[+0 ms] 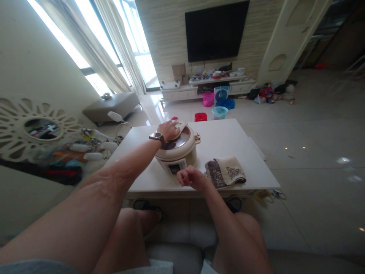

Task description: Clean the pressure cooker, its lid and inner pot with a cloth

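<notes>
A cream electric cooker (175,154) with a dark, shiny lid top stands on the white table. My left hand (169,130) reaches over it, its fingers closed over the cream lid handle (181,129); part of the grip is hidden behind the hand. A dark watch sits on that wrist. In front of the cooker's control panel (174,167), my right hand (191,177) hangs loosely curled, with nothing visible in it. Just right of this hand lies a folded beige and brown patterned cloth (226,171).
The white table (219,140) reaches close to my knees. Beyond it on the floor are a red container (200,117), a light blue basket (219,112) and a pink basket (208,99). A cluttered low cabinet (182,93) stands under a television (216,30).
</notes>
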Demonstrator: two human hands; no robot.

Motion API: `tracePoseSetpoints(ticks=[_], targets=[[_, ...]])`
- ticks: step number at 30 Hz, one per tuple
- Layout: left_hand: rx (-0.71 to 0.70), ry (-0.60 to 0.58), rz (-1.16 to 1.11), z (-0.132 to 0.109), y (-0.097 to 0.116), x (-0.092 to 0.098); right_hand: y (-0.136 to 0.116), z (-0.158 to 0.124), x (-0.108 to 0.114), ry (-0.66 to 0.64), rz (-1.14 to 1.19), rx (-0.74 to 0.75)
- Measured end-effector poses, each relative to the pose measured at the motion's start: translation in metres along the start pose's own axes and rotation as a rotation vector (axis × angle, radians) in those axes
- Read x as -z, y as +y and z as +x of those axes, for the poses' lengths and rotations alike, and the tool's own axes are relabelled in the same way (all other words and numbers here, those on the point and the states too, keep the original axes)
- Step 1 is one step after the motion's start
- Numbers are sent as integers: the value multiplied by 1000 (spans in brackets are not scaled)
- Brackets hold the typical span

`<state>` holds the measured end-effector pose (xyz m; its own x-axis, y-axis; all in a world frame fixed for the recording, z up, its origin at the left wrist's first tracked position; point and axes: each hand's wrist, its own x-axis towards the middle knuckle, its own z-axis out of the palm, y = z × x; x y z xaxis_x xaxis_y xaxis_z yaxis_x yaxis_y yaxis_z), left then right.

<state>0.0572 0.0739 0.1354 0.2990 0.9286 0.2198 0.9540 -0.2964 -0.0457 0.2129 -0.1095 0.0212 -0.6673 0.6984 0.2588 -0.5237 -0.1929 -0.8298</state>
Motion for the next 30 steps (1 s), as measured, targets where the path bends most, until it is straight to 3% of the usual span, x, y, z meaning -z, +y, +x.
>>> tracePoseSetpoints(ticks=[11, 16, 19, 23, 25, 27, 30], targets=[[90, 23, -51, -5, 6, -1, 1, 1, -1, 11, -33, -26], [6, -8, -29, 0, -4, -2, -1, 0, -3, 58, -27, -17], [-119, -82, 30, 5, -16, -1, -3, 3, 1, 262, -35, 75], [-176, -129, 113, 12, -27, 2, -5, 7, 16, 883, -22, 97], [-199, -137, 132, 15, -30, 4, -5, 8, 23, 1092, -33, 49], [-250, -164, 138, 17, -34, 5, -2, 9, 26, 1122, -68, 6], [-289, -173, 122, 18, -41, 3, 4, 13, 24, 1027, -164, -92]])
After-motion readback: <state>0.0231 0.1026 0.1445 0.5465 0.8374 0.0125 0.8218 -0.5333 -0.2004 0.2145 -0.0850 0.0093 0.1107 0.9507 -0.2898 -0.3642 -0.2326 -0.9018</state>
